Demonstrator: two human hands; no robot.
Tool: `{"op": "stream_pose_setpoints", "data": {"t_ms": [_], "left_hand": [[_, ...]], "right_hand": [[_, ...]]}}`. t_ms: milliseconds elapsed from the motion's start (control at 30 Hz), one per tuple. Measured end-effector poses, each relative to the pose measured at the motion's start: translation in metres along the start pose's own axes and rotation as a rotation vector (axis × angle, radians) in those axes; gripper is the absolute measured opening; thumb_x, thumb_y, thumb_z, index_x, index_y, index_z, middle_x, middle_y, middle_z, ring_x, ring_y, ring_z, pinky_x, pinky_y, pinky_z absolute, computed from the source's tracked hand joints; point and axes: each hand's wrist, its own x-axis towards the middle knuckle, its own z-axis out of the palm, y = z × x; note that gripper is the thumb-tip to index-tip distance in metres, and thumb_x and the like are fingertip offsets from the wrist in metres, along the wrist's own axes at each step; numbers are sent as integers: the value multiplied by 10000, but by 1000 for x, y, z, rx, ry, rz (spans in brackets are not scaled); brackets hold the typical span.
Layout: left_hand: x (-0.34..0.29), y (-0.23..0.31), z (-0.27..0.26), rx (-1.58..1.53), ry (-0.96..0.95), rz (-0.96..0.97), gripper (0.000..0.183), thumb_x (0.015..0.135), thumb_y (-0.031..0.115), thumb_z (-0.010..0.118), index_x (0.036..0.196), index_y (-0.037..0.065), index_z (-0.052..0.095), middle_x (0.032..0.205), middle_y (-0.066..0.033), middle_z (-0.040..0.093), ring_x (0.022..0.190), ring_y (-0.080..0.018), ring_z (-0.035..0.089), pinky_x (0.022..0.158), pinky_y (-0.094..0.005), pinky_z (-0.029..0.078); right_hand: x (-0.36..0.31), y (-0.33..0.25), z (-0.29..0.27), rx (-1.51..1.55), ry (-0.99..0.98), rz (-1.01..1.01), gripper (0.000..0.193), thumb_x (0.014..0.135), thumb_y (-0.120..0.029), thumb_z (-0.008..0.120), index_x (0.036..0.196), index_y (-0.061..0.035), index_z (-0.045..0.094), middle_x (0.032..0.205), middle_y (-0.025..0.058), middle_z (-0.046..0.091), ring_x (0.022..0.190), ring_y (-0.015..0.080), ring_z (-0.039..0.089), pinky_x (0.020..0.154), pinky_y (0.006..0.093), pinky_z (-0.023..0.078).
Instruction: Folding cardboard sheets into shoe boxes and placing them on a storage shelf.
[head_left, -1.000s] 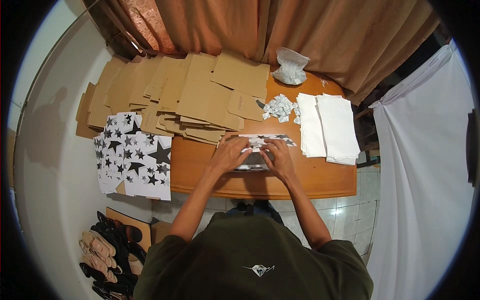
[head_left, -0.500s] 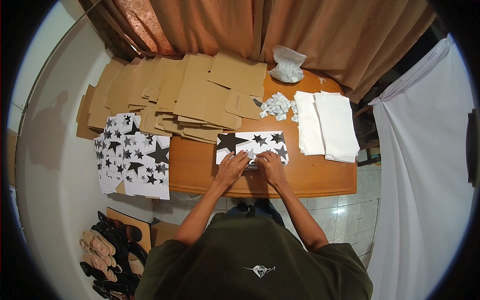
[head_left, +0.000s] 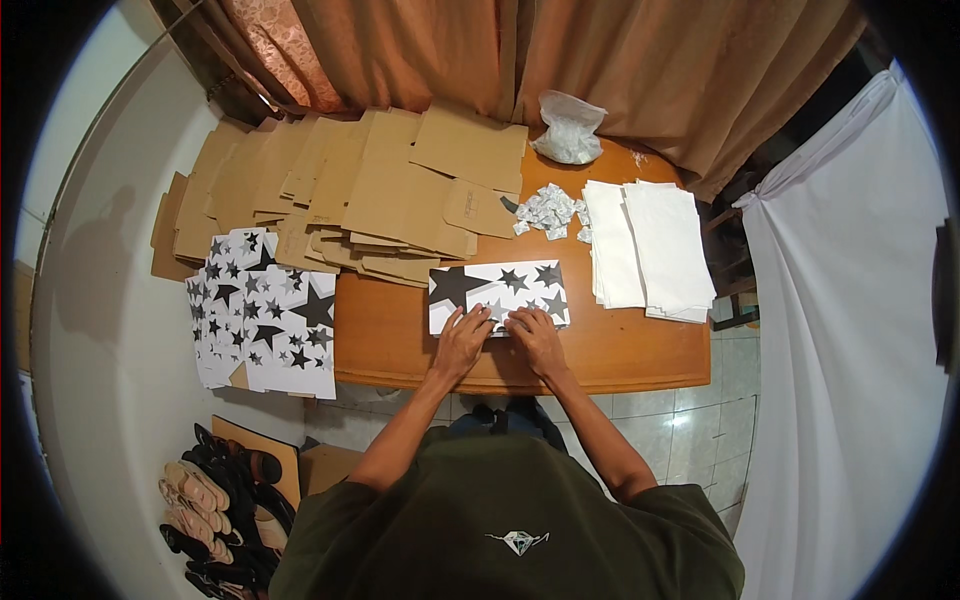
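A flat white box (head_left: 510,283) printed with black and grey stars lies near the middle of the table's front part. My left hand (head_left: 462,338) grips its near edge left of centre, fingertips bent over the top face. Close beside it, my right hand (head_left: 537,340) holds the same edge, its fingers also on the top. The two thumbs point toward each other along the box's front, which the hands partly cover. A pile of flat star-printed card sheets (head_left: 290,345) lies at the table's left end.
Flat brown cardboard pieces (head_left: 400,190) overlap along the back left. Small silvery packets (head_left: 548,210) lie in a heap before a clear plastic bag (head_left: 570,130). White paper sheets (head_left: 668,250) are stacked at the right of the wooden table (head_left: 640,355). Shoes (head_left: 205,505) stand at lower left.
The box's top looks flatter and more even at its right end than before. Both hands stay at the near edge, with the fingers slightly shifted. The whole view has moved a little.
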Motion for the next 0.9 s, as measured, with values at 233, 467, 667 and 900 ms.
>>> {"op": "stream_pose_setpoints", "data": {"t_ms": [233,467,667,900], "left_hand": [[-8,-3,6,-37,22,8,235,951,71,623,1176,60,690,1333,-142,649,1343,-303,544,1140,-528,370],[-7,2,4,-99,40,1,257,931,97,666,1181,44,694,1341,-145,641,1340,-329,536,1144,-546,353],[-7,3,9,-31,44,4,260,889,126,739,1130,33,714,1342,-138,637,1359,-311,517,1154,-533,332],[-9,2,16,-62,56,-48,253,895,125,733,1127,26,714,1339,-138,640,1346,-313,531,1149,-529,339]], "right_hand": [[-4,-4,4,45,-1,3,383,796,-50,716,1175,-46,660,1254,156,612,1233,347,551,1104,519,397],[-8,-5,11,54,66,19,383,806,-55,764,1176,-40,666,1240,140,621,1234,348,561,1107,526,403],[-14,-1,18,-23,56,13,371,831,-79,756,1192,-47,676,1259,130,628,1282,328,550,1129,533,383],[-14,-2,20,-9,67,21,369,845,-70,727,1212,-78,689,1273,126,628,1293,330,543,1147,543,362]]}}
